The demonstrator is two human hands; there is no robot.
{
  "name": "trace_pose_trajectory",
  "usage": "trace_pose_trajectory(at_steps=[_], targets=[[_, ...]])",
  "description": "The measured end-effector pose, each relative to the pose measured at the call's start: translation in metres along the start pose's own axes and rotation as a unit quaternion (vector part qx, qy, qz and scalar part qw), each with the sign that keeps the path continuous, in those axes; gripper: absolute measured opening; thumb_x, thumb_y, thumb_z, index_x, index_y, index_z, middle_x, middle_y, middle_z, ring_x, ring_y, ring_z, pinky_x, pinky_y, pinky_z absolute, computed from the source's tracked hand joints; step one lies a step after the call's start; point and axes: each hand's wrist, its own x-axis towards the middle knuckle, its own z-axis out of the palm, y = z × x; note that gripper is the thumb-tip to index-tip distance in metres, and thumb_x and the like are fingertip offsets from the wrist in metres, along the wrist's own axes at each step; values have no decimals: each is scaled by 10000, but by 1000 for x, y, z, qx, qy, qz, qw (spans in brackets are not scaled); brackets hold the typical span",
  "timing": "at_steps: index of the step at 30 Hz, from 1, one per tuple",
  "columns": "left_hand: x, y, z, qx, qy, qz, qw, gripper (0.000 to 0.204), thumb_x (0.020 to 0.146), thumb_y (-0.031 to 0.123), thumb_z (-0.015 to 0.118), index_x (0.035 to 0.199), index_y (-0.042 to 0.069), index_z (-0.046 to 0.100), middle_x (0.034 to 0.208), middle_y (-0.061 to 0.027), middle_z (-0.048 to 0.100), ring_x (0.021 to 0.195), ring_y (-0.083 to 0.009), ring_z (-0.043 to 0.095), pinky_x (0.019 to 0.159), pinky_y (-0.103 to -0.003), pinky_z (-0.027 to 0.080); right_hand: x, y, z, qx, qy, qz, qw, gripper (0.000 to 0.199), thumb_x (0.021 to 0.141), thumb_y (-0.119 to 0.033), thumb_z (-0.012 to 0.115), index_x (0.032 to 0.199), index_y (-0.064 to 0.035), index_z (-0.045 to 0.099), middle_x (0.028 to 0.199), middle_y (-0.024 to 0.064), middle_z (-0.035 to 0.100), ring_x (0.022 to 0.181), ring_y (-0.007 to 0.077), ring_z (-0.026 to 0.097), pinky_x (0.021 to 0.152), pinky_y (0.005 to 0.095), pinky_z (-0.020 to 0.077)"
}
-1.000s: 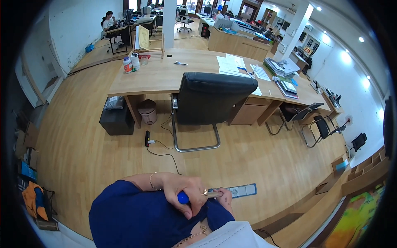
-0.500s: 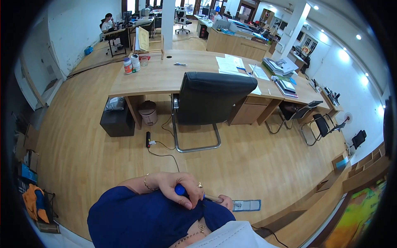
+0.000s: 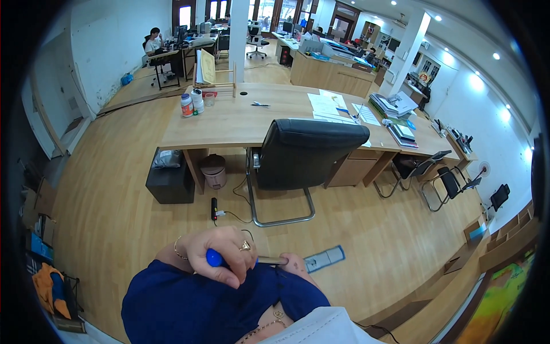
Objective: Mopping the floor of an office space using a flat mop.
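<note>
Screwdriver (image 3: 229, 259), blue-handled, is near, low in view, with the left hand (image 3: 220, 252) clamped on its handle and the right hand (image 3: 295, 265) pinching the shaft over blue cloth (image 3: 200, 304); looks mid-grip, steadying comes next.

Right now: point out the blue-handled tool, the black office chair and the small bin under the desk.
blue-handled tool (image 3: 214, 258), head view, on its blue handle end.
black office chair (image 3: 309, 152), head view, middle of the backrest.
small bin (image 3: 215, 171), head view, on its side wall.

My left hand (image 3: 220, 255) is curled in a fist with a ring on one finger and a bracelet at the wrist. My right hand (image 3: 295, 265) sits just beside it, mostly hidden, fingers bent, both close against my chest.
</note>
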Motion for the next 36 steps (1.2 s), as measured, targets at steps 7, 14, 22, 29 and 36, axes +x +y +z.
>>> trace_pose_trajectory(at_steps=[7, 14, 22, 29, 36], targets=[[-9, 22, -20, 55, -81, 41, 994, 154, 821, 112, 695, 770, -28, 657, 620, -98, 575, 544, -228, 566, 609, -339, 476, 66, -45, 24, 52, -23, -103, 993, 144, 708, -233, 677, 760, -102, 650, 715, 158, 620, 704, 347, 622, 618, 392, 477], [-17, 18, -22, 48, -110, 47, 992, 154, 840, 112, 684, 783, -27, 649, 631, -88, 566, 556, -222, 564, 580, -335, 458, 79, -49, 35, 61, 9, -124, 990, 238, 736, -276, 721, 708, -56, 634, 682, 178, 605, 652, 350, 599, 588, 384, 467], [-10, 2, -14, 3, -88, 92, 992, 157, 833, 123, 687, 748, 8, 620, 605, -79, 539, 533, -244, 533, 516, -341, 382, 46, -40, 20, 73, 50, -84, 992, 289, 740, -327, 702, 670, -64, 606, 681, 191, 597, 691, 405, 594, 595, 427, 473], [-1, -34, -14, -95, -127, 99, 982, 168, 853, 140, 669, 801, -18, 648, 645, -110, 565, 564, -264, 540, 615, -381, 455, -6, 5, 12, 55, 74, 19, 996, 276, 728, -335, 718, 683, -80, 624, 686, 189, 599, 696, 410, 593, 597, 431, 473], [8, -87, 2, -172, -167, 64, 969, 148, 855, 138, 668, 796, 3, 646, 676, -110, 578, 611, -292, 537, 625, -388, 440, -56, 46, -6, 52, 131, 152, 978, 281, 750, -371, 701, 695, -100, 651, 682, 160, 618, 688, 381, 611, 591, 426, 474]])
